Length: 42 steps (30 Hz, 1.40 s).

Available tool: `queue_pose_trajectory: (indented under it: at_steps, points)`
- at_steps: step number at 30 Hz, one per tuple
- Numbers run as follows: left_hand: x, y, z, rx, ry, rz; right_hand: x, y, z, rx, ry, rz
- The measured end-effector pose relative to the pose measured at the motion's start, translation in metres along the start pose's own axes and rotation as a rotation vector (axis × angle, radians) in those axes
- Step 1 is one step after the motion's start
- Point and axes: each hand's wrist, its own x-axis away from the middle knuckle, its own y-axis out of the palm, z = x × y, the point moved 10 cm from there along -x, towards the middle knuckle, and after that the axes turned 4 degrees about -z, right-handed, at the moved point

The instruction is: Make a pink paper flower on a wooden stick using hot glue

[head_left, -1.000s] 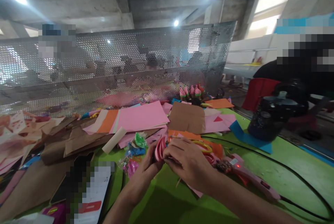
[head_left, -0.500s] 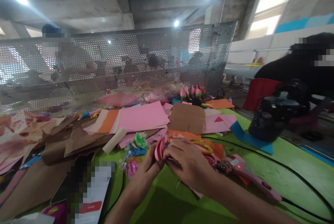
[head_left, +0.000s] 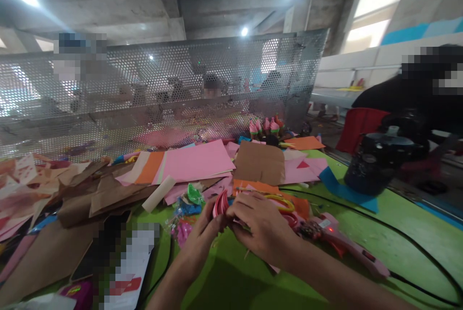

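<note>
Above the green table (head_left: 231,281), a coiled pink paper piece (head_left: 221,204) with red-edged layers is held up between my hands. My left hand (head_left: 204,230) closes on its left side, thumb in front. From the right, my right hand (head_left: 258,218) pinches it with curled fingers; part of the piece is hidden behind them. Just right of my hands lie yellow-handled scissors (head_left: 284,202) and a pink glue gun (head_left: 352,247) with a lit red light. Small bags holding green (head_left: 196,194) and magenta (head_left: 183,233) material lie left of my hands.
Pink sheets (head_left: 198,160) and brown card (head_left: 259,163) lie behind my hands. A phone (head_left: 133,262) rests at front left. At right stand a dark jug (head_left: 372,165) and the glue gun's black cable. Pink swirled paper cones (head_left: 269,127) stand before the perforated metal screen (head_left: 162,93). A person sits at far right.
My left hand has shifted slightly, with its thumb lower on the pink paper piece. The piece has turned a little; my right hand stays almost in place.
</note>
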Motion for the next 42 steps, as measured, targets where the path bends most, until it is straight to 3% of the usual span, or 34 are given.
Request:
queue_pose_trajectory:
  at_steps: [16,26,36,42]
  points:
    - [0.014,0.005,0.012,0.032,-0.055,-0.063,0.0,-0.005,0.0,-0.031,0.03,0.018]
    - [0.012,0.003,0.004,0.039,-0.073,-0.04,0.001,-0.017,-0.006,-0.133,0.017,0.112]
    - [0.011,0.006,0.003,0.046,-0.062,-0.056,0.001,-0.016,-0.001,-0.276,0.09,0.127]
    - [-0.003,0.007,-0.004,0.072,-0.042,-0.128,0.001,-0.012,-0.006,-0.156,0.046,0.081]
